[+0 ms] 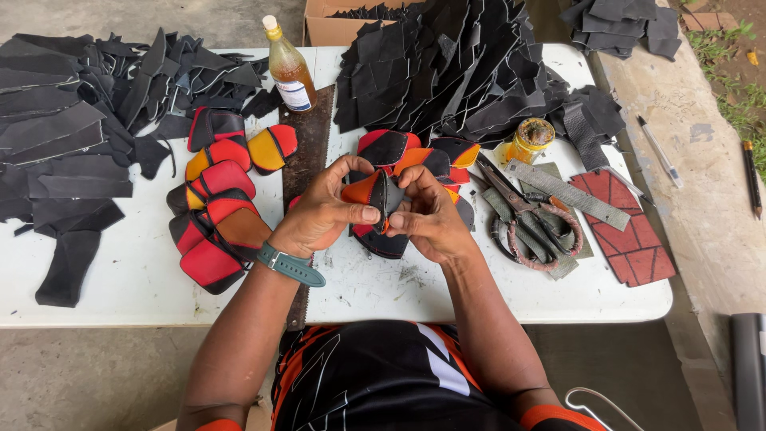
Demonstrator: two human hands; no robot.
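Orange-and-black leather piece (381, 194) — pinched above the white table (120, 279) between the left hand (319, 215) and right hand (427, 217), both closed on it. Finished red, orange and black pieces (215, 215) lie stacked left; many black offcuts (447, 72) remain unused, so work appears partway. Containers: bottle (289, 72) of amber liquid; open jar (531, 140) of yellow paste; cardboard box (335, 24) holding black scraps.

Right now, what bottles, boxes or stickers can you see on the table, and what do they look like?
Bottle: back of the white table, left of middle; tall, clear plastic, amber liquid, pale cap, white and blue label.
Small jar: right of middle, by the scissors; round, yellowish.
Cardboard box: behind the table's far edge; brown, open, holding black pieces.
No screens or signs.
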